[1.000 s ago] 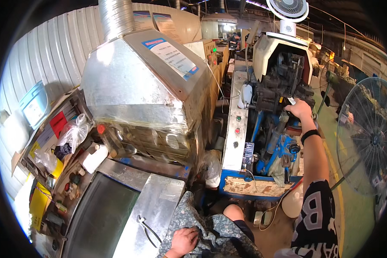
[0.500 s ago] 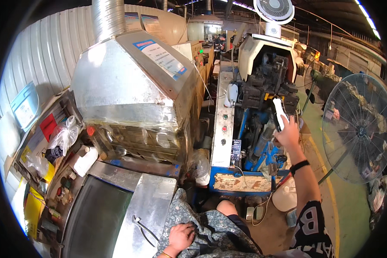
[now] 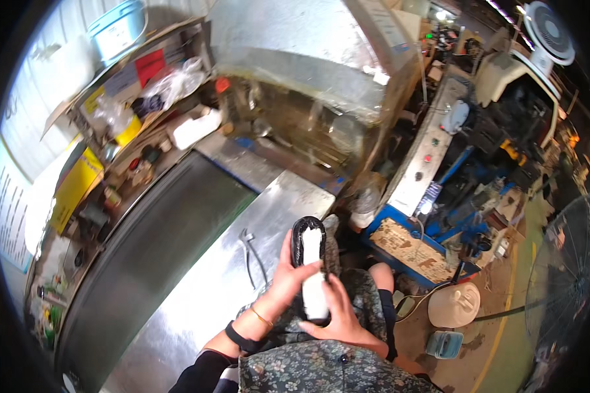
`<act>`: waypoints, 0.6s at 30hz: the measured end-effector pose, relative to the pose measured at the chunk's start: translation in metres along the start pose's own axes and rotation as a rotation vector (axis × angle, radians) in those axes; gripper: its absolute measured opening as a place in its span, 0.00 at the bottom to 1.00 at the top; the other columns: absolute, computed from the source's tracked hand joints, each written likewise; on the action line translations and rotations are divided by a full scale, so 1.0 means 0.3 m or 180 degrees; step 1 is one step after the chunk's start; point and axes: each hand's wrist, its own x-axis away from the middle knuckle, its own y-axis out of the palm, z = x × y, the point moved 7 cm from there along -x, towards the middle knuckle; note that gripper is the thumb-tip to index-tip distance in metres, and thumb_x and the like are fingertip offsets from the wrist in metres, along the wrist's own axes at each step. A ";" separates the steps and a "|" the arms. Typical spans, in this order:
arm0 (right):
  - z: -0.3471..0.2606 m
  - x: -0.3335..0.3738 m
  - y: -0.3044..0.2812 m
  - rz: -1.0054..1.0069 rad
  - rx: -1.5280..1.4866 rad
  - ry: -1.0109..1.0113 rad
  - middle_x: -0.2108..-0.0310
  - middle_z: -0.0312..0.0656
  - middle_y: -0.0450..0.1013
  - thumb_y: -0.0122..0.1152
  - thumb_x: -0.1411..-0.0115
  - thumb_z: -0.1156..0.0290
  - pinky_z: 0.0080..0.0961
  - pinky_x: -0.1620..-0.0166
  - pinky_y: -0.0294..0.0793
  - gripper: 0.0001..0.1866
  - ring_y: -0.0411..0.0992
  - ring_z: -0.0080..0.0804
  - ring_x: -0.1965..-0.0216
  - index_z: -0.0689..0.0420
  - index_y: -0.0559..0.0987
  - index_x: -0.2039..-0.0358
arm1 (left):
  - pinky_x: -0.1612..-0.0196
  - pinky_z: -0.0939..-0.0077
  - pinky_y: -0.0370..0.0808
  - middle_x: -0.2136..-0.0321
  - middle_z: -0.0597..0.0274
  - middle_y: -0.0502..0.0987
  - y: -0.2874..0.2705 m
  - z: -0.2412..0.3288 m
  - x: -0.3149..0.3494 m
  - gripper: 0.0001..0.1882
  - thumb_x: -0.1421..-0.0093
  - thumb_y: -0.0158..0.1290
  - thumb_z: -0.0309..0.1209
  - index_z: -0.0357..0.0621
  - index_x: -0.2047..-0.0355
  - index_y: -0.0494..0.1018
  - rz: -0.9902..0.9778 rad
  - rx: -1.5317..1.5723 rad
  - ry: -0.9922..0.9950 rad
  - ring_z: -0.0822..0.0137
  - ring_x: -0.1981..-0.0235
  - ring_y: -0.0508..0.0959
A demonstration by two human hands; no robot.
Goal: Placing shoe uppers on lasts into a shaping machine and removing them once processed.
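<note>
A black shoe upper (image 3: 299, 243) with a long white strip along its upturned underside is held upright over my lap, its rounded end pointing away. My left hand (image 3: 287, 274) grips its left side, the thumb lying across the white strip. On the lower right side my right hand (image 3: 337, 316) is closed round the same piece, its fingers against the edge. The far side of the shoe upper is hidden. Just left of my hands, metal pliers (image 3: 248, 254) lie on the shiny metal plate (image 3: 196, 288). A floral apron (image 3: 301, 367) covers my lap.
A dark conveyor belt (image 3: 157, 223) runs on the left beneath a metal hood (image 3: 301, 46). A blue-framed machine (image 3: 432, 190) stands at right. A white jug (image 3: 453, 304), a blue container (image 3: 444, 344) and a large fan (image 3: 570, 281) are on the right-hand floor.
My right hand has come back from the machine to my lap with the shoe upper. My left hand has risen from the apron and taken hold too. The view has swung left.
</note>
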 end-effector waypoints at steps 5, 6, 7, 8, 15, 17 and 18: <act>0.204 -0.065 0.067 -0.0783 -0.2357 0.1488 0.39 0.50 0.67 0.57 0.34 0.52 0.34 0.47 0.76 0.39 0.75 0.37 0.47 0.60 0.56 0.31 | 0.32 0.68 0.57 0.33 0.48 0.59 -0.167 -0.003 0.123 0.50 0.46 0.65 0.30 0.33 0.30 0.47 -0.0030 -0.0562 -0.0612 0.61 0.33 0.61; 0.287 -0.077 0.073 -0.0640 -0.3038 0.2266 0.39 0.47 0.68 0.51 0.31 0.50 0.33 0.48 0.77 0.37 0.74 0.37 0.46 0.60 0.56 0.31 | 0.32 0.66 0.56 0.33 0.43 0.58 -0.147 0.022 0.147 0.51 0.47 0.66 0.34 0.34 0.30 0.48 -0.0209 -0.1256 -0.0296 0.55 0.33 0.60; 0.294 -0.104 0.082 -0.1005 -0.3615 0.2229 0.40 0.47 0.68 0.47 0.30 0.48 0.34 0.47 0.76 0.36 0.73 0.36 0.44 0.59 0.56 0.31 | 0.31 0.63 0.55 0.33 0.42 0.57 -0.087 0.040 0.178 0.53 0.47 0.67 0.37 0.35 0.29 0.47 -0.0706 -0.1412 -0.0010 0.53 0.32 0.59; 0.296 -0.118 0.082 -0.1290 -0.4156 0.2331 0.40 0.46 0.68 0.42 0.28 0.46 0.34 0.45 0.74 0.35 0.71 0.36 0.43 0.59 0.57 0.31 | 0.31 0.61 0.54 0.33 0.41 0.57 -0.034 0.061 0.207 0.54 0.47 0.68 0.40 0.36 0.29 0.47 -0.1080 -0.1712 0.0286 0.51 0.32 0.58; 0.197 0.050 -0.049 -0.1790 -0.3877 0.3309 0.40 0.49 0.70 0.50 0.39 0.70 0.29 0.37 0.66 0.32 0.70 0.36 0.40 0.63 0.63 0.34 | 0.33 0.54 0.59 0.36 0.43 0.63 -0.169 0.041 0.097 0.30 0.40 0.61 0.39 0.41 0.40 0.69 -0.1655 -0.1905 0.1092 0.45 0.34 0.62; 0.203 0.072 -0.082 -0.0841 -0.3949 0.3371 0.44 0.50 0.73 0.48 0.40 0.70 0.30 0.40 0.69 0.31 0.73 0.37 0.44 0.64 0.65 0.36 | 0.33 0.46 0.58 0.38 0.44 0.66 -0.349 -0.044 -0.008 0.30 0.40 0.57 0.46 0.44 0.41 0.70 -0.0436 -0.3765 0.1303 0.38 0.35 0.61; 0.222 0.079 -0.095 -0.0308 -0.3940 0.3446 0.44 0.50 0.72 0.47 0.40 0.69 0.30 0.39 0.69 0.30 0.73 0.37 0.44 0.65 0.66 0.37 | 0.35 0.43 0.58 0.38 0.46 0.67 -0.409 -0.097 -0.043 0.28 0.39 0.56 0.48 0.45 0.43 0.72 -0.0317 -0.3948 0.1259 0.39 0.36 0.62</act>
